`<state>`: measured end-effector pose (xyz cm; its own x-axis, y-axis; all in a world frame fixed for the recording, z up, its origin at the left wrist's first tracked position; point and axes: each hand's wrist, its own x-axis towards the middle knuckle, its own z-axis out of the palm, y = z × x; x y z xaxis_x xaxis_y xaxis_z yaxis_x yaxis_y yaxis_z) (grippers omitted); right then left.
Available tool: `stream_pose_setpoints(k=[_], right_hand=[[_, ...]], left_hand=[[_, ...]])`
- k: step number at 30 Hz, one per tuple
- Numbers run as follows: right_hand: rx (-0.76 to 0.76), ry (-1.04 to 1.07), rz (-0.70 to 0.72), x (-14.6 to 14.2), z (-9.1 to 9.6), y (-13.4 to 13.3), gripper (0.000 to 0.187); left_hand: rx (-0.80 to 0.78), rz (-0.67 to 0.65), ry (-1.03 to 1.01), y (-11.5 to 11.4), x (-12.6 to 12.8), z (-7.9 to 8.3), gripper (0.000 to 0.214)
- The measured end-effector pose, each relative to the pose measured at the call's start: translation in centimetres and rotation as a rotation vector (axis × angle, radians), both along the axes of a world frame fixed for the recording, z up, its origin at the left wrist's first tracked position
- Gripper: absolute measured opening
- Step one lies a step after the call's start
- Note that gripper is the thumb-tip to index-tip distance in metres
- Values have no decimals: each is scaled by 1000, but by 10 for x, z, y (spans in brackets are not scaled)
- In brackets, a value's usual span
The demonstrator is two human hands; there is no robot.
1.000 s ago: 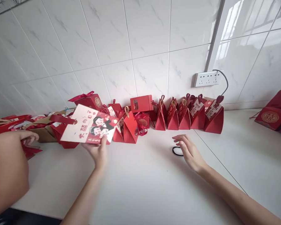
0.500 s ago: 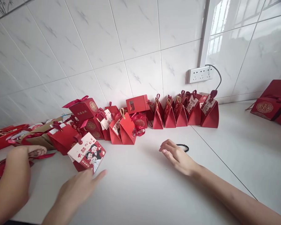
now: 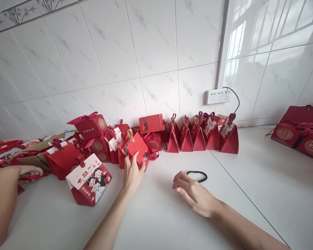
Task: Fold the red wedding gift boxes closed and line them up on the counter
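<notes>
My left hand (image 3: 133, 173) reaches to the middle of the row, with fingers and thumb on a red gift box (image 3: 138, 147) that has a small window. The box is tilted, and a gold loop handle (image 3: 130, 134) rises beside it. My right hand (image 3: 194, 192) rests on the white table, fingers loosely bent and holding nothing. Just behind it lies a black hair tie (image 3: 202, 176). To the left of my left forearm stands a white-and-red gift box (image 3: 94, 178) with a printed bride and groom.
Several red triangular boxes (image 3: 186, 137) stand along the tiled wall. More ribboned boxes (image 3: 92, 126) are piled at the left, others (image 3: 289, 126) at the far right. Another person's hand (image 3: 30, 171) is at the left, by a red ribbon. A power strip (image 3: 219, 96) is on the wall.
My left hand has moved right and forward from near the bride-and-groom box onto the red windowed box, which now tilts. The other person's arm has shifted left. My right hand stays on the table.
</notes>
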<state>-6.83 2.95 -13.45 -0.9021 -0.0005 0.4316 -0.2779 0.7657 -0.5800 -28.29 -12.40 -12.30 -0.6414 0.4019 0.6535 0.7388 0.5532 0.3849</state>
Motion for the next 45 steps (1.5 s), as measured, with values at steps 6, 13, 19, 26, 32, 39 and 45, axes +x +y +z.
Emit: stream_pose_setpoints(k=[6, 13, 19, 26, 32, 39, 45], right_hand=[[-191, 76, -243, -2, -1, 0, 36], [-294, 557, -409, -6, -6, 11, 42], [-127, 686, -393, -3, 11, 8, 35], [102, 737, -281, 3, 26, -7, 28], [135, 708, -220, 7, 28, -22, 25], [178, 686, -255, 7, 30, -25, 32], [179, 697, -248, 7, 30, -25, 34]], left_hand=[[388, -215, 185, -5, 20, -3, 48], [23, -793, 156, 9, 67, -7, 40], [-21, -922, 233, 12, 74, -3, 31], [268, -919, 418, 18, 88, 26, 31], [270, -872, 380, 10, 96, 50, 24], [211, -875, 341, 2, 95, 55, 26], [337, -784, 304, 7, 107, 45, 28]])
